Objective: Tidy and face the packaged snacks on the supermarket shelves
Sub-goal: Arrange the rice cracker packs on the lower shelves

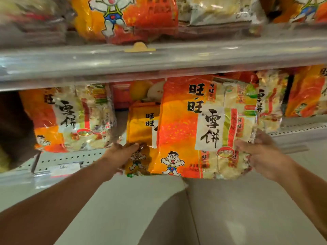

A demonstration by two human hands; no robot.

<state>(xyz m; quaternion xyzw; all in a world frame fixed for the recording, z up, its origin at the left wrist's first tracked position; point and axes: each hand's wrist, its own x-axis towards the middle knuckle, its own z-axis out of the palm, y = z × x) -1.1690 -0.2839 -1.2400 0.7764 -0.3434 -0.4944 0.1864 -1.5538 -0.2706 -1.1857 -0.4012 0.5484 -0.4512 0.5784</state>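
Note:
A large orange and red rice cracker bag stands upright at the front of the lower shelf, its face towards me. My right hand grips its lower right edge. Just behind and left of it is a smaller yellow bag. My left hand holds the bottom of that yellow bag, fingers curled at its lower left corner. Another rice cracker bag leans on the shelf further left.
The upper shelf edge runs across above the bags, with more snack bags on top of it. More bags stand at the right. The perforated lower shelf carries a price label. Pale floor lies below.

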